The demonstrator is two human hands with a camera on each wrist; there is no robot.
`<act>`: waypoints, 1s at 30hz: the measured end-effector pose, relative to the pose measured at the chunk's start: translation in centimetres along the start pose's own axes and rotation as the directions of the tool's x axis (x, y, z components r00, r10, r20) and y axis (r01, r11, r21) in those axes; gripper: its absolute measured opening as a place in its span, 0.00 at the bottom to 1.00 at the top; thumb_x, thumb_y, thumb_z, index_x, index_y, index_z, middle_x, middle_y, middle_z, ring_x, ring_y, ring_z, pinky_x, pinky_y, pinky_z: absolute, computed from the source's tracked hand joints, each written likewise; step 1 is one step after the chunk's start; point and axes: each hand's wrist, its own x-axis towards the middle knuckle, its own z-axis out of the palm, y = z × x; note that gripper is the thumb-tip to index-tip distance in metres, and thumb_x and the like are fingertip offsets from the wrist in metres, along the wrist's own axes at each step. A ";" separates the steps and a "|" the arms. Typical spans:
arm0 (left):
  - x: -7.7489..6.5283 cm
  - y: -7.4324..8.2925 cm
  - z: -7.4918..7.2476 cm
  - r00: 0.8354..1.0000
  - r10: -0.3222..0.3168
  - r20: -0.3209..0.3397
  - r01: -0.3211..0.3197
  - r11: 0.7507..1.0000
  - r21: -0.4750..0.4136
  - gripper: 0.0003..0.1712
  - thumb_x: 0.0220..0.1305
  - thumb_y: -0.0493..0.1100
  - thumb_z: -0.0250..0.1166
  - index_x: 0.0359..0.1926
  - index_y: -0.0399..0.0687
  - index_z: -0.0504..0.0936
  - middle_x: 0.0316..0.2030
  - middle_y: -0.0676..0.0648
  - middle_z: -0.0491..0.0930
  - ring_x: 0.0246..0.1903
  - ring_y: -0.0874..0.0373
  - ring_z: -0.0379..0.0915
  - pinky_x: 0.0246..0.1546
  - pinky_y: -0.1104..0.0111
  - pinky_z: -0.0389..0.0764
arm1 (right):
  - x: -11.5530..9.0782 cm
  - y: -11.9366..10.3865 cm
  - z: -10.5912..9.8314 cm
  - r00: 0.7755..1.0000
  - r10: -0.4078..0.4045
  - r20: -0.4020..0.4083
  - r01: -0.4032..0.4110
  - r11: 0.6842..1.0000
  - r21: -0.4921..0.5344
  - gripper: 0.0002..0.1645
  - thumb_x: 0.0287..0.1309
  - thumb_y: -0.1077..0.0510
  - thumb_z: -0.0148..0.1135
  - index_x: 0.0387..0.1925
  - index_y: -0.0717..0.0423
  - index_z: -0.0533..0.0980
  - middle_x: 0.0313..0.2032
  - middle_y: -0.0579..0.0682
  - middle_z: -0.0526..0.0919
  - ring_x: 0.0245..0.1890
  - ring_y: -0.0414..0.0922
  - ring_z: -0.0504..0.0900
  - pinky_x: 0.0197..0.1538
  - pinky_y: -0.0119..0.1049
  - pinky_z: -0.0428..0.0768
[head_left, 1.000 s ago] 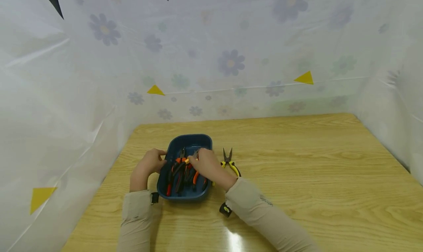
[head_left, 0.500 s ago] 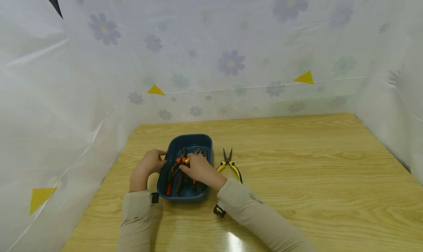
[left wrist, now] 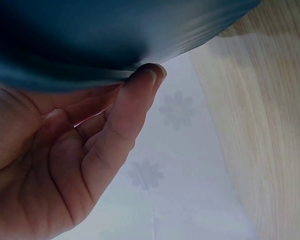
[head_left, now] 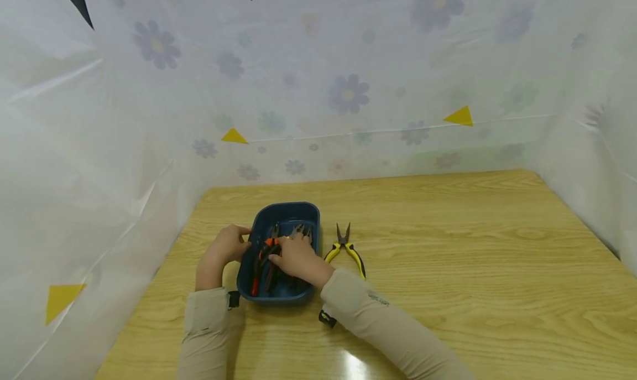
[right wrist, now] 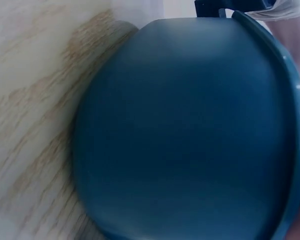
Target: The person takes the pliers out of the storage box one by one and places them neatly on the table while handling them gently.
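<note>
movement over this last second belongs to the right hand: it has come down from about two o'clock in the blue box toward the middle. the metal noses at one o'clock, mostly covered a second ago, now show, while an orange handle that was in sight toward five o'clock has gone under the palm. the forearm, entering from four o'clock, has swung too, so both handles of the loose yellow pliers are now in sight on the tabletop, at three o'clock from the box and just apart from it.

as for the right grip, its fingers reach down among the tools and i can't make out whether it holds one; the right wrist view gives mostly the box's outer wall. the left hand has stayed at nine o'clock, its grip narrow, pinching the rim, and the box sits where it did.

red pliers lie inside the box left of the right hand, nose toward twelve, handle ends toward seven, with more dark handles beside them near six. my reading is that the work is now down among the heaped tools, with the left hand steadying the box.
</note>
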 end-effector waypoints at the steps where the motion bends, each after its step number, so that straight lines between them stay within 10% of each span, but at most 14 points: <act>1: 0.0 0.0 0.0 1.000 -0.006 -0.003 0.006 1.000 -0.002 0.25 0.64 0.32 0.57 0.61 0.24 0.70 0.27 0.38 0.80 0.19 0.55 0.78 0.25 0.64 0.81 | 0.0 -0.1 0.1 1.000 0.011 0.007 -0.011 1.000 -0.005 0.33 0.66 0.40 0.54 0.66 0.52 0.69 0.61 0.62 0.72 0.61 0.63 0.66 0.61 0.53 0.69; 20: -0.2 0.4 0.2 0.999 -0.024 -0.028 0.025 0.999 0.028 0.25 0.64 0.30 0.57 0.61 0.23 0.69 0.28 0.38 0.79 0.19 0.55 0.77 0.25 0.63 0.81 | 0.5 -0.7 0.6 0.998 0.050 -0.029 -0.052 0.997 -0.054 0.44 0.63 0.33 0.50 0.69 0.59 0.61 0.61 0.68 0.70 0.62 0.65 0.66 0.63 0.53 0.67; 30: -0.3 0.5 0.3 0.999 -0.034 -0.024 0.035 0.999 0.024 0.25 0.65 0.30 0.56 0.62 0.23 0.69 0.28 0.38 0.79 0.20 0.53 0.77 0.25 0.64 0.81 | 0.5 -1.0 1.1 0.992 0.087 -0.092 -0.092 0.995 -0.048 0.46 0.57 0.31 0.57 0.66 0.56 0.62 0.53 0.72 0.74 0.53 0.64 0.75 0.43 0.48 0.82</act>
